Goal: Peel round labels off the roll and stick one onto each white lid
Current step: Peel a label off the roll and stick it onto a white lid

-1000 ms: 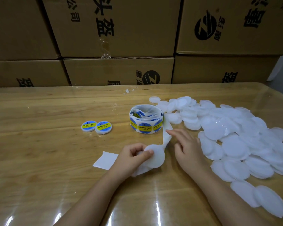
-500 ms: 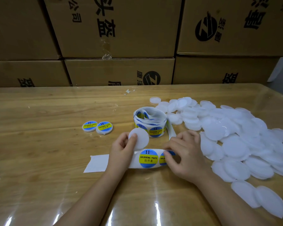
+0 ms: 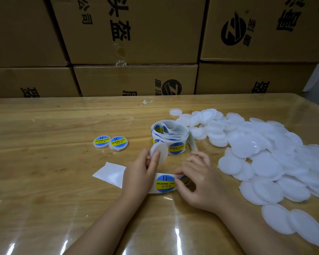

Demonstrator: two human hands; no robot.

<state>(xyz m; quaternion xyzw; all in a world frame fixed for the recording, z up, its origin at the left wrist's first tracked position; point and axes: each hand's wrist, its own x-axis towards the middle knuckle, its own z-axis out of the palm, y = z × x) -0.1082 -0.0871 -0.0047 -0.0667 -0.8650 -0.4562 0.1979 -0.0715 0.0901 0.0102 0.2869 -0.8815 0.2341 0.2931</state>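
Stacked cardboard boxes [image 3: 133,30] stand behind the wooden table [image 3: 44,181].

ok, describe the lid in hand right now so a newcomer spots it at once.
On the wooden table, find the label roll near the middle. Just in front of it the left hand pinches one white lid up on edge. Unlike the pile of lids lying to the right and the two labelled lids at left, it is blank and off the table.
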